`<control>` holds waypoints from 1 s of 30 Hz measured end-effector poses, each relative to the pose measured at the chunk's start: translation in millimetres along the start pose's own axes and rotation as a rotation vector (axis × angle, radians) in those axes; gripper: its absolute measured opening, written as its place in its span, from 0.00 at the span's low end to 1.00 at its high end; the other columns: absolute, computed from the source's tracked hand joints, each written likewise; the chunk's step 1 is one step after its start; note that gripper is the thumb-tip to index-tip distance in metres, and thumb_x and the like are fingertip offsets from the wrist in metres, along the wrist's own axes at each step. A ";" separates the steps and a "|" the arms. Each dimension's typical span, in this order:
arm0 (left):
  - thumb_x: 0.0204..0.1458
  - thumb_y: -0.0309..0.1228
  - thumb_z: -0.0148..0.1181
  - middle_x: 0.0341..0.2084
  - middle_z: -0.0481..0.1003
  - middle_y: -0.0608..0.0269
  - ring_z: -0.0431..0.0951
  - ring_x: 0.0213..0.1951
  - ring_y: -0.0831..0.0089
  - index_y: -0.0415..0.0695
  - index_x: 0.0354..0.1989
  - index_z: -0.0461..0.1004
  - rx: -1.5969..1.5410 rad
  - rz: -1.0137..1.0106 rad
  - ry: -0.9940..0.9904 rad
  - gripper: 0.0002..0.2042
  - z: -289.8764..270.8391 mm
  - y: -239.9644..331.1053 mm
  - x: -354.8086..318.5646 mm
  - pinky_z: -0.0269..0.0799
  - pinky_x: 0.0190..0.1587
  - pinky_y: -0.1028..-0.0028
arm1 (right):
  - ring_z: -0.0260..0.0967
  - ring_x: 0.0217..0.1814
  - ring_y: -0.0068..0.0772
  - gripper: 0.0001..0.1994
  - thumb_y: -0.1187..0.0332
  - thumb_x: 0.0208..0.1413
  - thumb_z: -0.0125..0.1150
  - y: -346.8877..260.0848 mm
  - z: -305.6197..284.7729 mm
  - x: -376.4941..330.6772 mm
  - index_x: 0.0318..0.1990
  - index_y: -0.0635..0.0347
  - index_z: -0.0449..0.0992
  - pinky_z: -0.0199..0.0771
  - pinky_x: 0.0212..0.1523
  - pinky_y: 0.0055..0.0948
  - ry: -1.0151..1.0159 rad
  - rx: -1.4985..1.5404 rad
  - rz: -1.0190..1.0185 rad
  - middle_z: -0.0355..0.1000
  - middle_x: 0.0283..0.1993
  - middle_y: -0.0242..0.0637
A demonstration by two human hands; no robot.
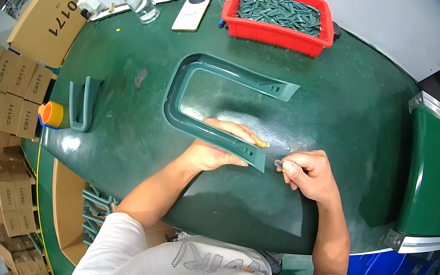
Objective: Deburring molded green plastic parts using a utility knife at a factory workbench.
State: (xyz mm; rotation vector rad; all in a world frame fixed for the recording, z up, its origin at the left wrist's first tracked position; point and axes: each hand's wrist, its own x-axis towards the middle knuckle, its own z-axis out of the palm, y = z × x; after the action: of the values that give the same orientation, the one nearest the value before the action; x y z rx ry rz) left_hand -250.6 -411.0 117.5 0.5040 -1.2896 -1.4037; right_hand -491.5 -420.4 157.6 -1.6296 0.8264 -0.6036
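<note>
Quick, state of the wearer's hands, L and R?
Left hand: closed, gripping the near arm of the large green U-shaped part.
Right hand: closed, pinching a small thin-tipped tool.

Factory workshop, stacked cardboard cartons (2, 71), green conveyor belt (436, 177), red parts bin (272, 35)

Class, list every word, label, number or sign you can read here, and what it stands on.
I won't copy the wording, only say where it stands:
Large brown box: bold black characters.
Stacked brown cartons: dark printed characters.
White shirt: grey and black lettering.
White phone: tiny mark, too small to read.
</note>
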 end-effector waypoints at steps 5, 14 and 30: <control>0.33 0.28 0.75 0.33 0.78 0.45 0.78 0.38 0.55 0.39 0.36 0.76 -0.007 -0.013 0.013 0.19 -0.6 0.6 -1.3 0.76 0.39 0.61 | 0.67 0.16 0.21 0.16 0.59 0.58 0.57 3.2 -0.6 1.9 0.25 0.63 0.77 0.66 0.19 0.22 -0.053 -0.048 -0.105 0.69 0.15 0.32; 0.33 0.27 0.75 0.34 0.77 0.45 0.79 0.38 0.56 0.40 0.36 0.75 -0.033 -0.034 0.065 0.19 -3.6 -3.6 -3.2 0.76 0.40 0.61 | 0.69 0.18 0.25 0.14 0.60 0.57 0.58 3.6 -1.6 1.8 0.26 0.63 0.78 0.68 0.21 0.25 -0.116 -0.019 -0.070 0.71 0.17 0.35; 0.39 0.23 0.70 0.33 0.77 0.48 0.79 0.33 0.62 0.35 0.43 0.71 -0.041 -0.198 0.311 0.20 0.0 3.6 -7.8 0.77 0.30 0.70 | 0.69 0.25 0.27 0.10 0.73 0.46 0.68 16.3 11.5 10.9 0.36 0.65 0.79 0.67 0.25 0.23 0.523 -0.303 -0.507 0.73 0.26 0.38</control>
State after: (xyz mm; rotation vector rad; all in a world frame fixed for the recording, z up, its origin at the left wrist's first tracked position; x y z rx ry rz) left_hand -246.8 -403.3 117.9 0.8057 -0.9784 -1.4437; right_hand -479.3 -423.5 138.8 -2.0123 0.9074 -1.3562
